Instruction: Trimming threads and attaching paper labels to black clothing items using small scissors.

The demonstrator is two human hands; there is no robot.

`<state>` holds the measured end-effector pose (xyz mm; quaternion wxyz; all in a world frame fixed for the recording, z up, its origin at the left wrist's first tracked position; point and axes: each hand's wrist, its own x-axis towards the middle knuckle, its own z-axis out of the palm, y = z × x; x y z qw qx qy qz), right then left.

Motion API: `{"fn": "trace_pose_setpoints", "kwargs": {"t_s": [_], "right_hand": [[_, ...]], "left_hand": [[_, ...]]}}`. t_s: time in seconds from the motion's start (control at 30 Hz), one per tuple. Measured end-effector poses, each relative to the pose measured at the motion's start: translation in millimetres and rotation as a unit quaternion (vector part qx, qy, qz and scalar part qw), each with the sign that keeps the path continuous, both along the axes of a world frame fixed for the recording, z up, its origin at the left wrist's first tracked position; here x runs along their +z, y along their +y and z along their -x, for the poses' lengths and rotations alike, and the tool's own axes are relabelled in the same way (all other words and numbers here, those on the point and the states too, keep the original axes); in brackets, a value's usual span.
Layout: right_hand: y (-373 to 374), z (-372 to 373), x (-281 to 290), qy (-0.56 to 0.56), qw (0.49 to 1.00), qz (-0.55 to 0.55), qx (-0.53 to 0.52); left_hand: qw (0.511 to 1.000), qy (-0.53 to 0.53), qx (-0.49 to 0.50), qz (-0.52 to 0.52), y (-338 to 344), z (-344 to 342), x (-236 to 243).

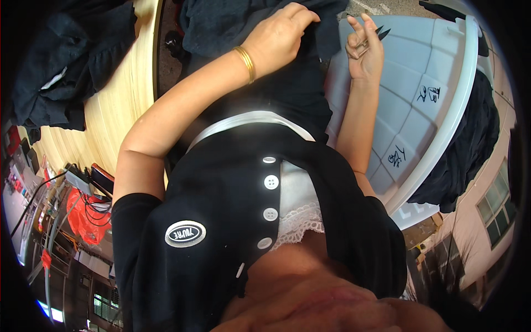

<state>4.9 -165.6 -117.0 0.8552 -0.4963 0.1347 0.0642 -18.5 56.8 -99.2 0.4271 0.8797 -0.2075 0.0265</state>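
My left hand (274,41), gold bangles at its wrist, is curled just over dark fabric (210,27) at the top of the view; I cannot make out whether its bent fingers grip anything. To its right my right hand (365,58) is raised beside a pale plastic bin, fingers partly bent, holding small snips (379,34) with dark pointed blades. The dark fabric hangs below and around my left hand, between a wooden tabletop and the bin.
The light wooden table (119,99) on the left bears dark garments (66,61). Beyond it are a red plastic bag (83,216) and cables. The pale bin (464,72) at right has dark cloth (464,144) past its rim. A building wall with windows stands farther right.
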Motion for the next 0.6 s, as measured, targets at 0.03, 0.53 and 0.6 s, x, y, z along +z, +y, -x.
{"fn": "trace_pose_setpoints", "kwargs": {"t_s": [0.03, 0.53, 0.6], "right_hand": [[0.9, 2.0, -3.4, -0.003, 0.999, 0.054, -0.007], [16.3, 22.9, -96.0, -0.060, 0.925, 0.375, 0.009], [13.7, 16.9, -101.8, -0.032, 0.927, 0.372, 0.016]], "left_hand": [[0.999, -0.030, 0.010, 0.025, 0.5, -3.0, -4.1], [0.963, -0.141, 0.040, -0.225, -17.0, -25.9, -28.4], [0.961, -0.148, 0.045, -0.229, -19.2, -31.9, -27.3]]}}
